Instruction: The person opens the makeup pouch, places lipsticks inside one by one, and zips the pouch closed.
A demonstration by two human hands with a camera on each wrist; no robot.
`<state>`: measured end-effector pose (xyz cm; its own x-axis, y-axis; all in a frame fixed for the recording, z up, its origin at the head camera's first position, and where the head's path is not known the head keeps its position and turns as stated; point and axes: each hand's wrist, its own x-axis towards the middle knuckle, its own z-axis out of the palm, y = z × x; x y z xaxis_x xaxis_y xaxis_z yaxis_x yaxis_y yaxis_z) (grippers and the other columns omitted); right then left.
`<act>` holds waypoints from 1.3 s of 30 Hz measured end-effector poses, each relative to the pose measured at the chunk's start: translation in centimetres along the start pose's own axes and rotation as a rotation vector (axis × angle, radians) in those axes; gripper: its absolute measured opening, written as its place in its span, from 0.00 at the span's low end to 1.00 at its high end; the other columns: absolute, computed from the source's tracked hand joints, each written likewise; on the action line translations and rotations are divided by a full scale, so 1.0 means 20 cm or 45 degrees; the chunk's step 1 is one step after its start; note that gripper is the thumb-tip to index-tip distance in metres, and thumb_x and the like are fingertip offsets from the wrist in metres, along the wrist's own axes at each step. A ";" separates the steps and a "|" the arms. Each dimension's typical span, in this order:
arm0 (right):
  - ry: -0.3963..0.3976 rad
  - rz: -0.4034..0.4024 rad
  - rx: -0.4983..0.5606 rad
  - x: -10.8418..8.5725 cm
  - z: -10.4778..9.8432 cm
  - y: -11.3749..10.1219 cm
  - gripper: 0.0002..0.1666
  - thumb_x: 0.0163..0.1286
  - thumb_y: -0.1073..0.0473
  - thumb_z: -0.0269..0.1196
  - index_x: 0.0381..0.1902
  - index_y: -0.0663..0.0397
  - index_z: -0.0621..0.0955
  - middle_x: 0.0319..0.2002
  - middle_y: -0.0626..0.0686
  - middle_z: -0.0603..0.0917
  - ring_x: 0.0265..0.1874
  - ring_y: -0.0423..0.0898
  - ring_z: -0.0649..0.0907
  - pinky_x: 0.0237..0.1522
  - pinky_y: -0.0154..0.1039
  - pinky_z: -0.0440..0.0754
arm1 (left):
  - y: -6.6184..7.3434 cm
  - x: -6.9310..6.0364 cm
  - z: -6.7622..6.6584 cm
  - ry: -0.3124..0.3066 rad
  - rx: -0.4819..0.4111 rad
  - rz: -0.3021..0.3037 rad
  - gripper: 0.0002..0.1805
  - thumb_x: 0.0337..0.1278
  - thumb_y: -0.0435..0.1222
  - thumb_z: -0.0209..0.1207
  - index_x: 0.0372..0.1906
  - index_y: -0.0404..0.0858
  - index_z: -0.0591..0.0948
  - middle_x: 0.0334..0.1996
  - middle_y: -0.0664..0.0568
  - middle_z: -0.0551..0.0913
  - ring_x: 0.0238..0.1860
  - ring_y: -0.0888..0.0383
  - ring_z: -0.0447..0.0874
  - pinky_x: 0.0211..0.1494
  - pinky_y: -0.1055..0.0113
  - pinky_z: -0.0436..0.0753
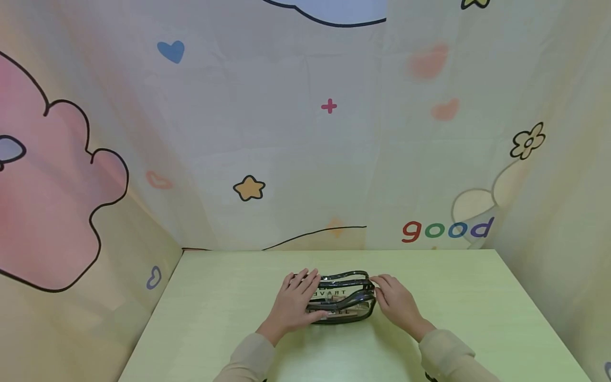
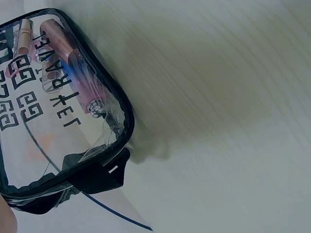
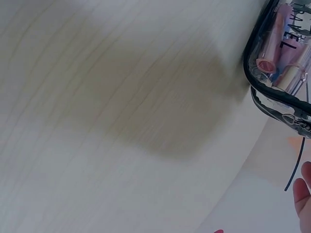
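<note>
A clear cosmetic bag (image 1: 345,314) with black piping lies on the table, its printed lettering showing. Pink tubes (image 3: 274,46) and other small items show through the plastic. Across the bag's left end my left hand (image 1: 293,304) holds it, fingers over the top and thumb along the near side. At the right end is my right hand (image 1: 396,302), fingertips by the black-edged corner. The right wrist view shows its fingertips (image 3: 302,196) extended, with nothing visible between them. Only a sliver of the left hand (image 2: 7,218) enters the left wrist view.
The pale wood-grain table (image 1: 215,297) extends around the bag. A printed cloth backdrop (image 1: 286,132) rises at the table's back edge, with more printed cloth along both sides.
</note>
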<state>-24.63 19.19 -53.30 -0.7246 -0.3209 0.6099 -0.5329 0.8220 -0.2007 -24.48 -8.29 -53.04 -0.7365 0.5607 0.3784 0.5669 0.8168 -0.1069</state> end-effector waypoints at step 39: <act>-0.255 0.281 0.118 -0.07 0.07 0.02 0.10 0.54 0.68 0.58 0.36 0.58 0.79 0.35 0.51 0.80 0.29 0.42 0.80 0.32 0.37 0.78 | 0.00 0.01 0.01 -0.044 0.005 -0.038 0.44 0.46 0.69 0.38 0.64 0.46 0.63 0.61 0.58 0.67 0.62 0.58 0.62 0.64 0.55 0.60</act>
<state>-24.44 19.24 -55.19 -0.8941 -0.2328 0.3827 -0.3837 0.8389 -0.3860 -24.77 -8.17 -53.17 -0.7654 0.5402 0.3498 0.5431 0.8338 -0.0995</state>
